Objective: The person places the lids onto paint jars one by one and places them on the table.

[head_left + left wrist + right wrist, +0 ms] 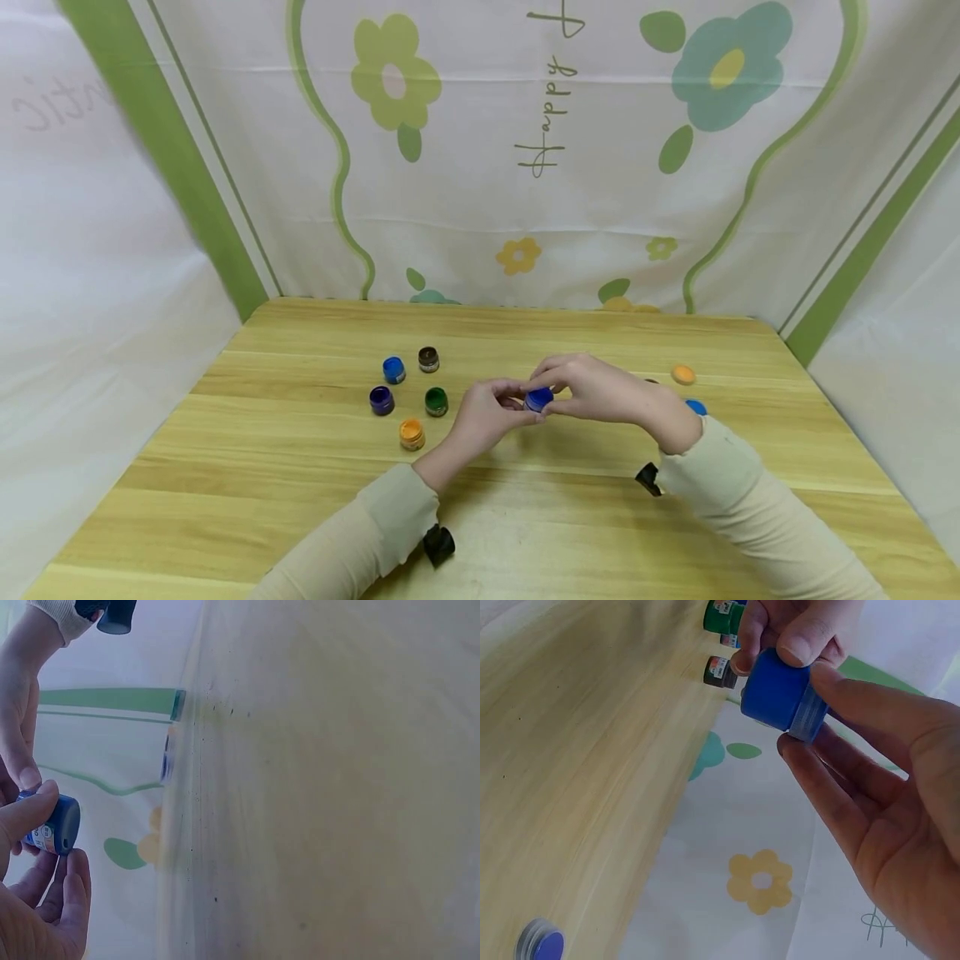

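White curtain printed with flowers [518, 256] hangs beyond the grip, wood-grain table [517, 508] spreads beneath it, and here we are at the centre: one small blue jar [538, 401], raised between two hands! Left hand [482, 417] grips the body, thumb against fingers; right hand [603, 390] pinches the capped end, where the right wrist view picks out a translucent ribbed cap [808, 716]. Sensible hold, by the look of it: one hand steadies while the other gets purchase on the rim.

Over to the left of the grip, five little pots, mouths up and uncapped. Nearest is the green pot [437, 402]; farther left, the purple pot [382, 401]; beyond those, the blue pot [393, 370] and brown pot [428, 360]; on the near side, the orange pot [412, 435]. Each shows its own colour inside, probably paint, and upright surely suits anything that might spill.

Right of the grip, past the wrist, lids! Orange lid [683, 374] in plain sight, blue lid [696, 407] peeking from behind the arm. Pots one side, lids the other: that looks like deliberate sorting, leaving the middle to the hands.
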`<state>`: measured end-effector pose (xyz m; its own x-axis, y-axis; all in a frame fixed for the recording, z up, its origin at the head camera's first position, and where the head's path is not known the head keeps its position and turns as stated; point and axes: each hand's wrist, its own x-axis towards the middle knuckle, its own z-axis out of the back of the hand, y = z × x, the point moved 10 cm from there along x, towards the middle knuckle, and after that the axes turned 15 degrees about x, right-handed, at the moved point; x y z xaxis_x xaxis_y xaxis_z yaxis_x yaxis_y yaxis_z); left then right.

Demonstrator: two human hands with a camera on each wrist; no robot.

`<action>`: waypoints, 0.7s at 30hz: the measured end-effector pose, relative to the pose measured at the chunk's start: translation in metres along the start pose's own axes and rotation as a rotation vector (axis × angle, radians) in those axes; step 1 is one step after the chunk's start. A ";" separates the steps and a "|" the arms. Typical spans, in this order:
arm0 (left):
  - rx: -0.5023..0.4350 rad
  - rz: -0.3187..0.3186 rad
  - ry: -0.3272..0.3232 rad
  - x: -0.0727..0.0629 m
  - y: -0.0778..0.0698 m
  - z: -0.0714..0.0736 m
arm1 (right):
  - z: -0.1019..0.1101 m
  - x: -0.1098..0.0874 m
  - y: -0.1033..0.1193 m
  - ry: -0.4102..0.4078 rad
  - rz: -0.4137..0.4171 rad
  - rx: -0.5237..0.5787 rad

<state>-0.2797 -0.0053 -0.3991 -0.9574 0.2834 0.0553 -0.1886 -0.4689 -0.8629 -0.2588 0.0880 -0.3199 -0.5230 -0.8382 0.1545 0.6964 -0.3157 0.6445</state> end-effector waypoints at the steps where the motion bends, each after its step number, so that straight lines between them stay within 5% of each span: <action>1: 0.002 0.001 0.000 0.000 0.000 0.000 | 0.000 0.000 0.000 -0.003 0.003 -0.003; 21: 0.005 0.028 -0.059 -0.004 -0.005 0.013 | 0.007 0.006 0.008 -0.055 0.034 -0.069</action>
<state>-0.2781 -0.0154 -0.3887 -0.9735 0.2206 0.0610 -0.1628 -0.4799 -0.8621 -0.2602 0.0838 -0.3087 -0.5230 -0.8240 0.2177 0.7455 -0.3185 0.5855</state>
